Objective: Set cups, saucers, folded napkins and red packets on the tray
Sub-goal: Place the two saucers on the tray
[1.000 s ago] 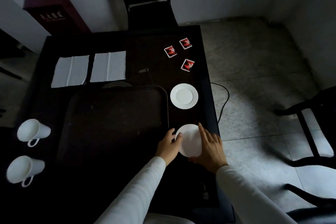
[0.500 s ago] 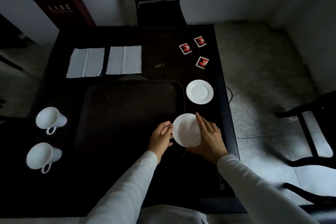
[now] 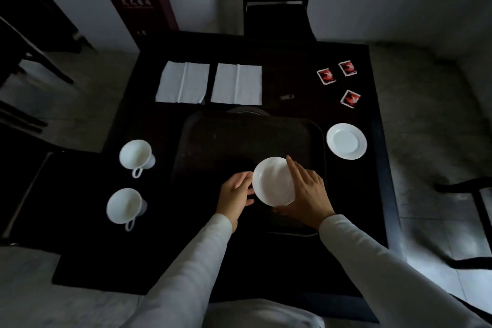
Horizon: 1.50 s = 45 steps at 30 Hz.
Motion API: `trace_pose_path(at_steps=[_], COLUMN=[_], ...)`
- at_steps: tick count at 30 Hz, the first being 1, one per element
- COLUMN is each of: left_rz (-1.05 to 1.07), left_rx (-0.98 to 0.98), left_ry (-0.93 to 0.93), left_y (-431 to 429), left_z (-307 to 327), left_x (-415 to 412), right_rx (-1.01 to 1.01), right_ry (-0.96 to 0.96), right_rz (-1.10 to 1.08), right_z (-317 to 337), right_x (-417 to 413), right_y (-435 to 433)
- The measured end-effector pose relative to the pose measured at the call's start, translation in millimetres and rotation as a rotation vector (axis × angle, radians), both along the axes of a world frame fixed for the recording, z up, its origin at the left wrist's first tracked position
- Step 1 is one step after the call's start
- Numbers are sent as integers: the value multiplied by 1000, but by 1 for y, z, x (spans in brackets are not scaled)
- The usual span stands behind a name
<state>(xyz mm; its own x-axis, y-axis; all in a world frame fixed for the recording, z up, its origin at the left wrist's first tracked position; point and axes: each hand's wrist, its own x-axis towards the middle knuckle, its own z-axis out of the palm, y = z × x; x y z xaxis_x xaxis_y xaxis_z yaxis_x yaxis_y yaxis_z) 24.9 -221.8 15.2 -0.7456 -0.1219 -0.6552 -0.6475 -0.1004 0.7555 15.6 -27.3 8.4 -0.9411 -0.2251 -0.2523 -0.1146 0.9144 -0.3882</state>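
A white saucer (image 3: 273, 181) is over the near right part of the dark tray (image 3: 239, 141). My right hand (image 3: 306, 194) grips its right edge. My left hand (image 3: 235, 194) touches its left edge with curled fingers. A second white saucer (image 3: 346, 141) lies on the table to the right of the tray. Two white cups (image 3: 135, 156) (image 3: 125, 206) stand left of the tray, handles toward me. Two unfolded white napkins (image 3: 183, 82) (image 3: 237, 84) lie beyond the tray. Three red packets (image 3: 326, 76) (image 3: 348, 68) (image 3: 350, 99) sit at the far right.
The dark table (image 3: 292, 56) ends just right of the saucer, with grey floor beyond. A small dark object (image 3: 287, 96) lies between napkins and packets. A dark chair (image 3: 274, 16) stands behind the table, a red cabinet (image 3: 138, 0) at the far left, another chair (image 3: 474, 194) at right.
Both hands have carried the saucer left, from the table's right edge to over the tray. The camera view has shifted, so the table appears further right.
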Motion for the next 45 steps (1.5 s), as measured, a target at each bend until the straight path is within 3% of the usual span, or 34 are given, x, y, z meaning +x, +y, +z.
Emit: trace_pose_path(at_steps=[18,45], left_rz=[117,172], left_rx=[1,-70], left_ry=[-6,-88], left_y=[-115,-155], left_z=[-20,-73], left_x=[-42,-132], right_rx=[-16,-78], right_ry=[-45,-174], right_rz=[91,46], right_z=[-11,-59], right_x=[-57,-149], right_y=[-119,-172])
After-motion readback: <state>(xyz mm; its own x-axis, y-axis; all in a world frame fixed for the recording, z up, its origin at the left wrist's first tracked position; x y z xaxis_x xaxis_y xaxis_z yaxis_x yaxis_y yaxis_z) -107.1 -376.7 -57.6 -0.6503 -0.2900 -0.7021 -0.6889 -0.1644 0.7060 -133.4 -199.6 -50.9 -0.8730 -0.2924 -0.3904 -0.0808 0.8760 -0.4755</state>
